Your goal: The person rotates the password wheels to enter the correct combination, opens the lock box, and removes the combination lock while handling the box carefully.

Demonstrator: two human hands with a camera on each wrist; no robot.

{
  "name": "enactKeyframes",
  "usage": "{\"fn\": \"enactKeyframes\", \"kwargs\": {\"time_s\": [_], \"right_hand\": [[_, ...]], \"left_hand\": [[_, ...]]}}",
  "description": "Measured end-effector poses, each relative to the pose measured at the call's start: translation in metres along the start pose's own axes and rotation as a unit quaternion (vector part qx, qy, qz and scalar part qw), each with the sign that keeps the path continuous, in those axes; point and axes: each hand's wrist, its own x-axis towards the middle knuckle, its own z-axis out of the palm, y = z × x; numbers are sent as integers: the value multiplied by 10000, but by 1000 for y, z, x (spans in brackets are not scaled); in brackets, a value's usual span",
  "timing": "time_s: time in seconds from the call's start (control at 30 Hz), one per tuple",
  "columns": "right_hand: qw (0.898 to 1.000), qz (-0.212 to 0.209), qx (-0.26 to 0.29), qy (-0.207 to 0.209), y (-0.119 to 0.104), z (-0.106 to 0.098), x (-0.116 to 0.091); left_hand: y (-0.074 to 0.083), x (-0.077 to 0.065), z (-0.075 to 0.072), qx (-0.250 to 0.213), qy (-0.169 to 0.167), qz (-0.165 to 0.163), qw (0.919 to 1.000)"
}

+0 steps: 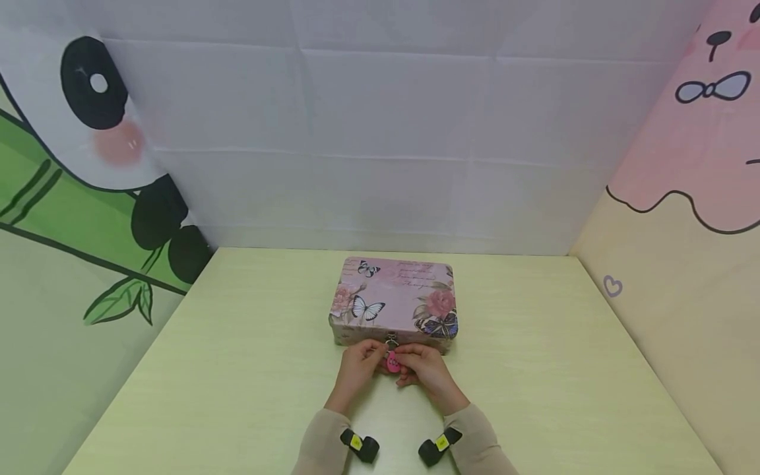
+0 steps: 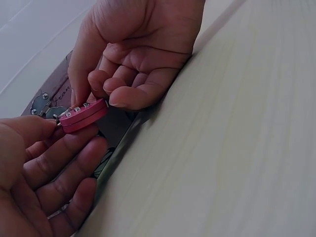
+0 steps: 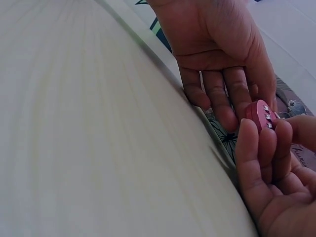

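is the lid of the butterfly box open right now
No, the head view shows the lid lying flat and closed on the box, with the pink padlock at its front.

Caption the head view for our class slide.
Left hand and right hand work a lock at a box's front.

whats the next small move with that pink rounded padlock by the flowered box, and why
Probably turn a silver dial on the pink rounded padlock: three dials show, and the left hand and right hand both hold it, close to the metal clasp of the pink floral box.
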Motion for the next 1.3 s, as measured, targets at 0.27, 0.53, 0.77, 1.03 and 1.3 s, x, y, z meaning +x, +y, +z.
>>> {"fn": "enactKeyframes", "kwargs": {"time_s": [0.27, 0.53, 0.77, 1.03, 1.3], "right_hand": [[10000, -20, 31, -45, 1, 0, 1], [10000, -12, 20, -82, 1, -1, 0], [10000, 21, 6, -62, -2, 0, -1], [10000, 56, 45, -42, -1, -1, 0], [9999, 158, 64, -29, -2, -2, 0]], "left_hand": [[2, -1, 0, 157, 96, -4, 9998], [3, -3, 1, -78, 63, -129, 9999], [24, -10, -1, -157, 35, -158, 9997], [14, -7, 1, -277, 82, -293, 9992], [19, -8, 1, -348, 40, -443, 9984]]}}
